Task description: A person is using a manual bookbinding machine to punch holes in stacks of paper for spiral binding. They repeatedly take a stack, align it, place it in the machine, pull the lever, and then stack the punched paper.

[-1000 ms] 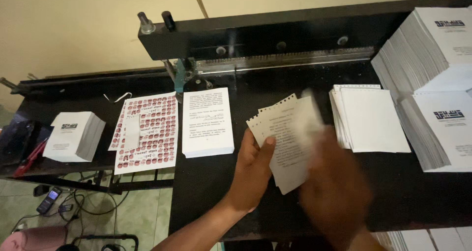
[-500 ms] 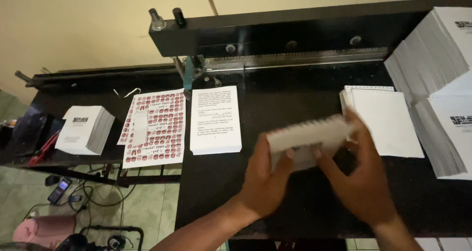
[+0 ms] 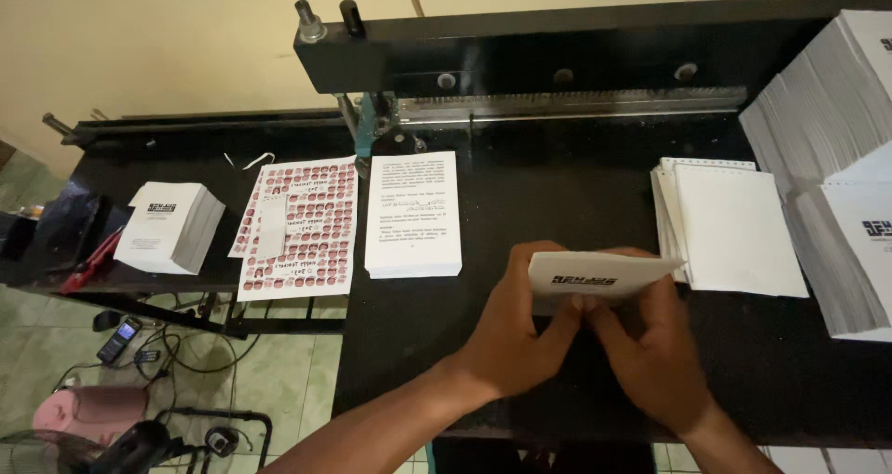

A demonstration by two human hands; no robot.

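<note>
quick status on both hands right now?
Left hand: closed on the small white booklet, gripping its left end.
Right hand: closed on the same booklet from below, fingers under its edge.

Left of my fingers (image 3: 557,311) lies a printed stack (image 3: 413,216); right of them a blank stack (image 3: 734,228); the cutter's bar (image 3: 576,102) runs behind them.

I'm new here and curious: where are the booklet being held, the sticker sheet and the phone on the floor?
booklet (image 3: 599,274), head view, white cover
sticker sheet (image 3: 311,223), head view, red-patterned middle
phone (image 3: 119,339), head view, dark body
</note>
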